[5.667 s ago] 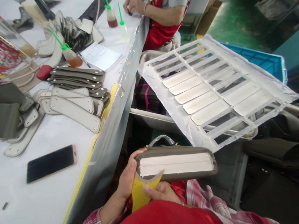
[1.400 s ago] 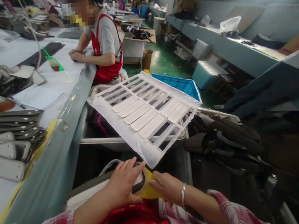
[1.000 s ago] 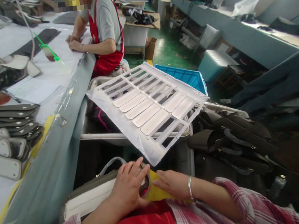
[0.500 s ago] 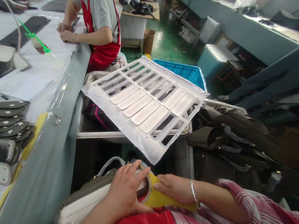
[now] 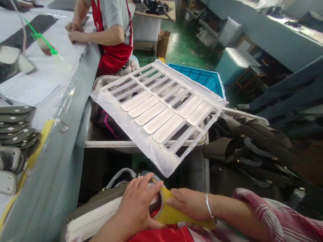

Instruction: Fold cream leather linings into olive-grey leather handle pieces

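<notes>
Low in front of the red apron, I hold what looks like a roll of yellow tape, its round opening facing left. My left hand curves over the roll's left side, fingers on top and thumb below. My right hand is closed on the yellow part at the right, thumb on its upper face. Behind my left forearm sits an olive-grey bag with a pale panel and a wrapped handle. My hands hide part of the roll.
Ahead, a white slotted frame holding several pale strips rests across a bin. Dark bags are piled at right. The worktable at left bears stacked straps. A co-worker works beside it; a blue crate stands beyond.
The surroundings have shifted slightly to the right in view as my head turned a little. My hands and the yellow roll keep nearly the same pose.
</notes>
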Demonstrator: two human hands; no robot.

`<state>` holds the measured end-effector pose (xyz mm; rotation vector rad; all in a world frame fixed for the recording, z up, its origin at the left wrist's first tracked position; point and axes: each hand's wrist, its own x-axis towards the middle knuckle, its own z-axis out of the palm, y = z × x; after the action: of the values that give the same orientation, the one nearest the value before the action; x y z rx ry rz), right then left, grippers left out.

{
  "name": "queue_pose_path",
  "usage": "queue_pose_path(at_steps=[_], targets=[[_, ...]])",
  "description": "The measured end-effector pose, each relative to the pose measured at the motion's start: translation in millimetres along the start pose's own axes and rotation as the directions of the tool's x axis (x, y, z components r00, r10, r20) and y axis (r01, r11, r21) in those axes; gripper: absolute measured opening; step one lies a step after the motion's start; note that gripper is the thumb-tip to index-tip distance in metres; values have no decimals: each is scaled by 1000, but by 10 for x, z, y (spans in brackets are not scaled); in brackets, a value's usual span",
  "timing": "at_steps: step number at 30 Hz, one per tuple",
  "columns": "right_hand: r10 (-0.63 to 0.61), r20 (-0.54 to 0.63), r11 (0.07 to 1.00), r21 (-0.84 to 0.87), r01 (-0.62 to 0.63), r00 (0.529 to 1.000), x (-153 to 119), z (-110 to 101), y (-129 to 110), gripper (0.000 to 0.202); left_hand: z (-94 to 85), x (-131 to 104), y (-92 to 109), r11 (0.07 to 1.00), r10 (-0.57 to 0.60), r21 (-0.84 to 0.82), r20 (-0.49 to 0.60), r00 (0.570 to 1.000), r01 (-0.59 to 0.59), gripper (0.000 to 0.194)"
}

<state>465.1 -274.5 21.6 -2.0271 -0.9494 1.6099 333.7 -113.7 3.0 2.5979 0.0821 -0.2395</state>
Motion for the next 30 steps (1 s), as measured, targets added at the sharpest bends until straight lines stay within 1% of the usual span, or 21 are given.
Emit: queue_pose_path(at_steps=[3, 6, 8, 12, 14, 18, 21, 23, 25, 27, 29, 30], targets=[[7, -43, 998, -55, -10, 999, 25, 97, 24, 29, -14, -11, 2, 1000, 5, 0, 16, 1000, -5, 97], [17, -113, 1000, -2, -17, 993, 44, 222, 58, 29, -35, -12, -1, 1000, 16, -7, 33, 999, -16, 95], [23, -110, 1000, -11, -24, 994, 40, 231, 59, 30, -34, -16, 10, 1000, 19, -9, 26, 999, -19, 94], [3, -56, 996, -89, -8, 998, 3, 146, 30, 33, -2, -49, 48, 1000, 4, -6, -22, 1000, -4, 96], [2, -61, 998, -65, -6, 998, -1, 165, 32, 33, 9, -72, 52, 1000, 2, -1, -34, 999, -2, 95], [36, -158, 999, 14, -34, 987, 45, 352, 82, 29, 6, -100, 20, 1000, 31, 4, -13, 999, -31, 94], [29, -183, 1000, 14, -27, 983, 72, 436, 85, 27, -8, -93, 14, 999, 37, 1, 19, 999, -37, 97], [14, -182, 1000, 25, -10, 983, 55, 405, 49, 26, -28, -90, 27, 999, 38, 13, 33, 999, -38, 98], [-6, -148, 999, 46, 13, 989, -3, 307, 4, 26, -58, -111, 31, 998, 46, 32, 36, 998, -47, 99], [-19, -73, 994, 104, 26, 997, -99, 167, -18, 28, -96, -171, 4, 998, 55, 38, 27, 998, -56, 105], [-48, 33, 971, 237, 39, 998, -214, 14, -5, 28, -123, -270, -64, 998, 50, 36, 3, 999, -50, 115], [-76, 85, 943, 329, 44, 993, -265, -58, 8, 28, -128, -328, -107, 998, 42, 41, -17, 999, -42, 118]])
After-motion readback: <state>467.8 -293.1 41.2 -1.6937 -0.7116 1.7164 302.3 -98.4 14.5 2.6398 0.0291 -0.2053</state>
